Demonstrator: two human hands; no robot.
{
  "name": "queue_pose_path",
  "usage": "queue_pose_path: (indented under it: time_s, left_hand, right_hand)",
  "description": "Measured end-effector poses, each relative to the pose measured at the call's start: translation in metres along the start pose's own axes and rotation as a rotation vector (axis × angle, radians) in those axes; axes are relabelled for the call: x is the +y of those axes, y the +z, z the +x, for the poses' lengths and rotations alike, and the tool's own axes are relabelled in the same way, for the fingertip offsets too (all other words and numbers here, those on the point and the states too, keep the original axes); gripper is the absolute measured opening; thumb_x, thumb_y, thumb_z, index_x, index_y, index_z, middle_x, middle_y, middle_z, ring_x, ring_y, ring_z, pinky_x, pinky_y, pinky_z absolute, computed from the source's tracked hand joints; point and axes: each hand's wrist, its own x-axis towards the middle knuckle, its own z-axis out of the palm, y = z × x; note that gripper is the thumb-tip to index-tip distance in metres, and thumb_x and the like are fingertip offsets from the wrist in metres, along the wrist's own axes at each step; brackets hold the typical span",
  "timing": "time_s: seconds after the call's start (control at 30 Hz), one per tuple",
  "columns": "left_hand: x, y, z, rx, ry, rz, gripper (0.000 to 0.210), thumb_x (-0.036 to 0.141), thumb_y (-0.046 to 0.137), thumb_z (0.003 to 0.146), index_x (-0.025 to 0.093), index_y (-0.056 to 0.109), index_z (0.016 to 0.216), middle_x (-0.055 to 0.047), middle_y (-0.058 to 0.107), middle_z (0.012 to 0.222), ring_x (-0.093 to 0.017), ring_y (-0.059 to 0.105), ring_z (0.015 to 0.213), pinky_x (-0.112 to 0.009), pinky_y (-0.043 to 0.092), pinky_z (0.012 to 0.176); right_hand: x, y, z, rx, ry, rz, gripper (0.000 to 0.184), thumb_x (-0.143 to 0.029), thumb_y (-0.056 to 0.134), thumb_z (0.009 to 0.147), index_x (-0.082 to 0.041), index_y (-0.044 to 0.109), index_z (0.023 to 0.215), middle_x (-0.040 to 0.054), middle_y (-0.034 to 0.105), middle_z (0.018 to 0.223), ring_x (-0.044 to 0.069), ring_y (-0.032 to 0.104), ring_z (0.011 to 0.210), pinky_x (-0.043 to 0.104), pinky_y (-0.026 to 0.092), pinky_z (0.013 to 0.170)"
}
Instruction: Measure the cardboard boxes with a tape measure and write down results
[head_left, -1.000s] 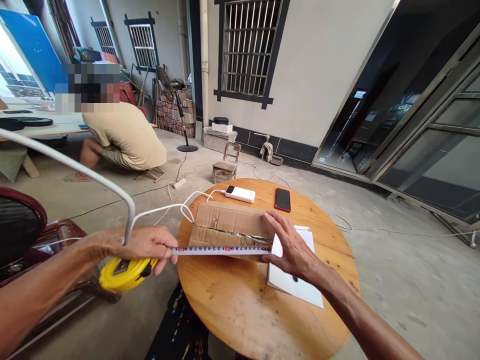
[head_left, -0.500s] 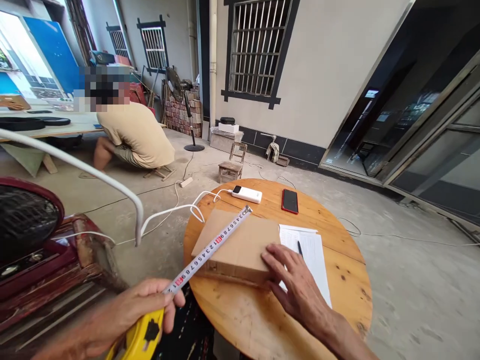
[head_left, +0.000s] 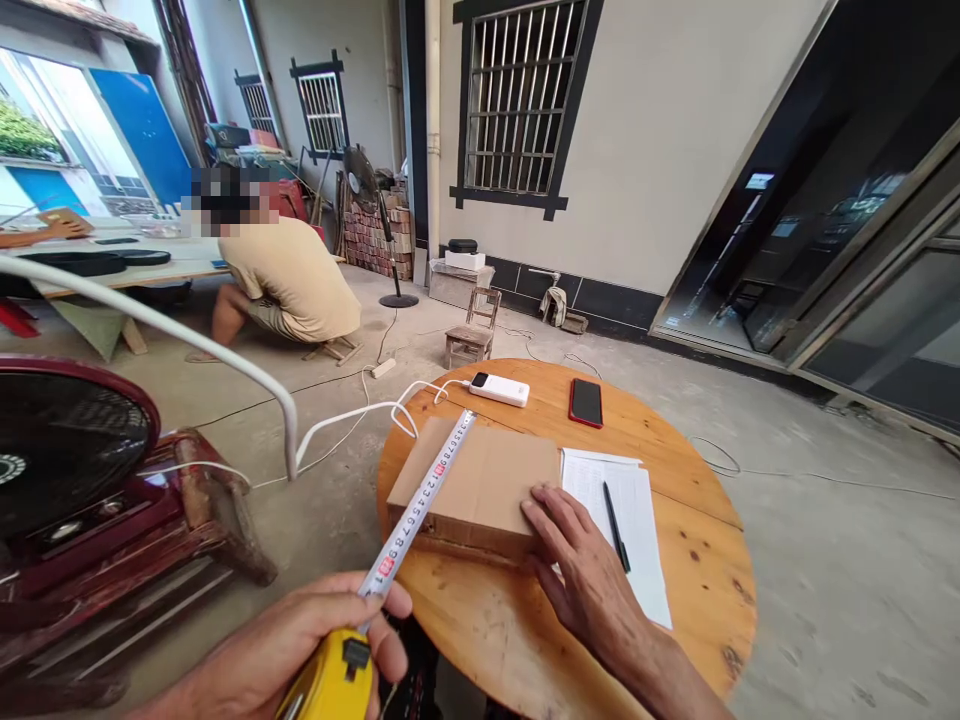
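My left hand (head_left: 330,630) is closed around a yellow tape measure (head_left: 330,675), thumb on the blade near the case. The extended blade (head_left: 420,500) slants across the left part of a flat cardboard box (head_left: 487,480), its metal end near the box's far edge. At the box's right end my right hand (head_left: 585,570) grips the near corner, fingers on top and thumb against the side. Just right of that hand lie printed paper sheets (head_left: 645,550) with a black pen (head_left: 616,525) on them.
The round wooden table (head_left: 697,580) also bears a white power bank (head_left: 501,390) with a cable and a phone (head_left: 586,402). A dark red fan (head_left: 67,450) stands at left. Beyond are a small wooden chair (head_left: 469,345) and a crouching person (head_left: 292,280) by another table.
My left hand and the tape measure have moved right, and the blade's end has shifted left along the box's far side. My right hand stays on the box. The view has turned slightly left.
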Motion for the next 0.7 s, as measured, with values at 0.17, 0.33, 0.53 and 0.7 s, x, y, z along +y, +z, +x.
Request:
queue_pose_path:
  time_s: [0.17, 0.33, 0.53, 0.7]
  left_hand:
    - [0.008, 0.02, -0.008, 0.053, -0.021, -0.053, 0.021, 0.032, 0.066, 0.075, 0.014, 0.064, 0.086, -0.008, 0.071, 0.066, -0.02, 0.063, 0.051, -0.026, 0.049, 0.047]
    - [0.005, 0.033, -0.012, 0.103, -0.022, -0.053, 0.018, 0.029, 0.061, 0.079, 0.013, 0.062, 0.088, -0.009, 0.072, 0.068, -0.02, 0.064, 0.052, -0.029, 0.049, 0.048]
    - [-0.003, 0.041, -0.009, 0.135, -0.018, -0.042, 0.017, 0.029, 0.062, 0.077, 0.015, 0.06, 0.086, -0.008, 0.071, 0.067, -0.02, 0.063, 0.053, -0.028, 0.048, 0.049]
    - [-0.008, 0.035, -0.004, 0.145, 0.057, 0.04, 0.021, 0.034, 0.062, 0.076, 0.016, 0.06, 0.087, -0.006, 0.07, 0.065, -0.017, 0.059, 0.051, -0.024, 0.043, 0.049]
  right_hand:
    - [0.001, 0.003, 0.0, 0.003, 0.009, 0.03, 0.053, -0.004, 0.051, 0.079, -0.014, 0.046, 0.132, 0.0156, 0.048, 0.136, 0.031, 0.042, 0.127, 0.051, 0.046, 0.103]
    - [0.002, 0.006, -0.001, 0.017, 0.019, 0.071, 0.052, -0.006, 0.05, 0.081, -0.014, 0.046, 0.132, 0.0153, 0.047, 0.137, 0.03, 0.041, 0.127, 0.05, 0.045, 0.103]
    - [0.002, 0.005, 0.0, 0.017, 0.039, 0.079, 0.051, -0.008, 0.053, 0.08, -0.015, 0.048, 0.13, 0.0151, 0.05, 0.135, 0.032, 0.044, 0.125, 0.05, 0.047, 0.097]
    - [0.001, 0.003, 0.005, 0.045, 0.064, 0.064, 0.044, -0.016, 0.057, 0.081, -0.017, 0.052, 0.125, 0.0147, 0.055, 0.13, 0.032, 0.048, 0.119, 0.05, 0.048, 0.09]
